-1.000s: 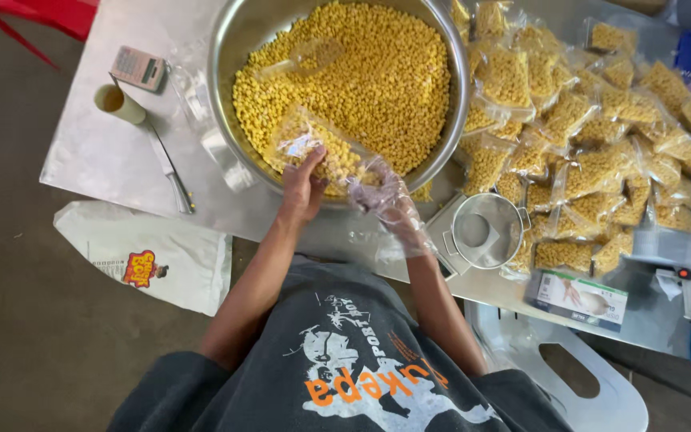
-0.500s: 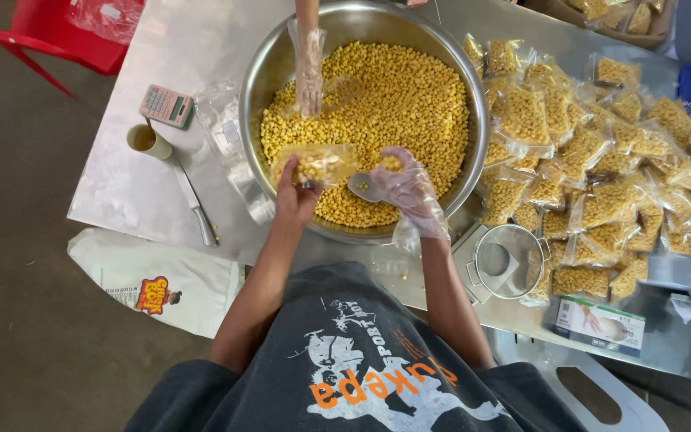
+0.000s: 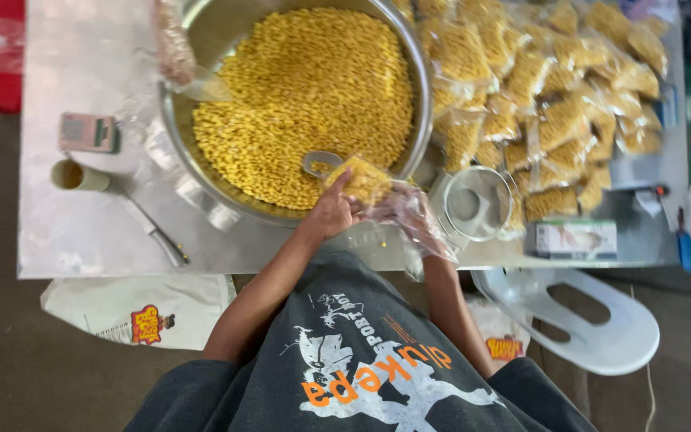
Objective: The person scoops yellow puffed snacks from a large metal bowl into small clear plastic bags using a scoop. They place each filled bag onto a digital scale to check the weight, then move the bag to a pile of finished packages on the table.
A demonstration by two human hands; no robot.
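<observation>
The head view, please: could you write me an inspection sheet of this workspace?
Surface: metal table, partly covered.
Job's things: small clear bag partly filled with yellow pieces, scoop, big steel bowl of yellow pieces.
Clutter: filled bags, sieve, cup, knife, small box.
Grippers: left hand bare, holding the bag; right hand plastic-gloved, at the bag.
Cables: nothing seen.
Surroundings: white chair, printed sack, another person's gloved hand.

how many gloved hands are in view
2: the person's right hand in a clear plastic glove beside the small clear filled bag, and another person's gloved hand over the big steel bowl's far-left rim.
</observation>
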